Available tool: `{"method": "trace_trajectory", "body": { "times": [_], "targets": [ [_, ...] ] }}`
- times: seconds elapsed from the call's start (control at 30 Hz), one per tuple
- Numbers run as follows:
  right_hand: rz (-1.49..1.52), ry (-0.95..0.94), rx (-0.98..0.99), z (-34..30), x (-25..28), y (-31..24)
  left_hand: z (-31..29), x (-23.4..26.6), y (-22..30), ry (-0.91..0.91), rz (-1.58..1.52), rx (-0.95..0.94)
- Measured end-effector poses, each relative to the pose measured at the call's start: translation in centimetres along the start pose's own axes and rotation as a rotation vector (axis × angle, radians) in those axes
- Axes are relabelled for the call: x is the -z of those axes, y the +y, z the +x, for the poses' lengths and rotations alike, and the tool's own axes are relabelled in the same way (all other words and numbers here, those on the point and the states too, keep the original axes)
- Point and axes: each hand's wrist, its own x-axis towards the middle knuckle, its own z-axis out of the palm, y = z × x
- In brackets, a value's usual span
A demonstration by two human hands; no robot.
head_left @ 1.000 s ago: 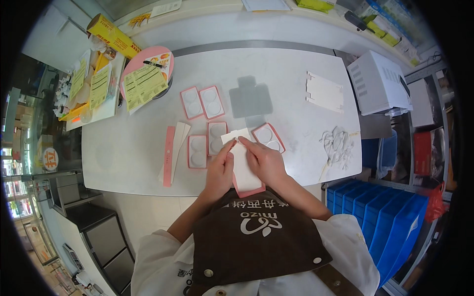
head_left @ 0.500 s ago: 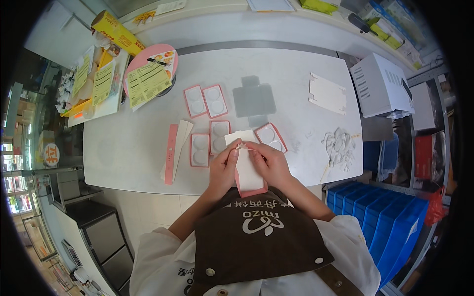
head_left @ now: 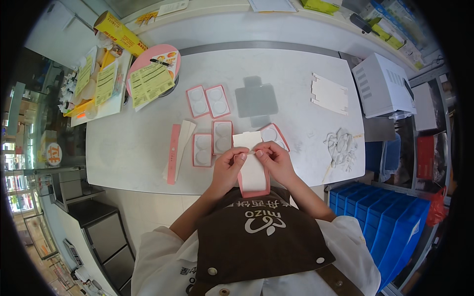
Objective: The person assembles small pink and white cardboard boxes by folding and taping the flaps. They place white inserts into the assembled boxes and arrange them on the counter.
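At the near table edge a pink box (head_left: 254, 193) with a long cream top face (head_left: 254, 173) stands between my hands. Over it, my left hand (head_left: 229, 166) and my right hand (head_left: 277, 162) are closed in a pinch, fingertips almost meeting. A thin white cord (head_left: 251, 152) shows between them; most of it is hidden by the fingers. Just beyond, a cream flap (head_left: 247, 138) sticks up from the box. Nearby lie pink-rimmed boxes with round white wells: one (head_left: 202, 149) left of my left hand, another (head_left: 222, 136) beside it, and one (head_left: 275, 134) partly behind my right hand.
Two more pink-rimmed boxes (head_left: 208, 101), a grey translucent sheet (head_left: 256, 100) and a flat white cutout (head_left: 329, 93) lie farther back. Pink and cream strips (head_left: 174, 154) are at left, a tangle of white cords (head_left: 340, 150) at right. A pink turntable (head_left: 140, 61) bears yellow papers.
My fingertips have drawn closer together over the box, and the white cord ends seen before are now mostly covered. The view has shifted slightly.
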Motion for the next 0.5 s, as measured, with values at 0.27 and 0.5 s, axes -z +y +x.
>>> {"method": "trace_trajectory", "body": {
  "times": [0.27,0.5],
  "targets": [
    [-0.003,0.051,0.044,0.7,0.3,0.6,2.1,1.1,0.8,-0.111,0.183,0.035],
    [0.100,0.055,-0.022,1.2,-0.4,-1.3,1.9,0.0,2.7,-0.015,-0.119,-0.022]
  ]
}}
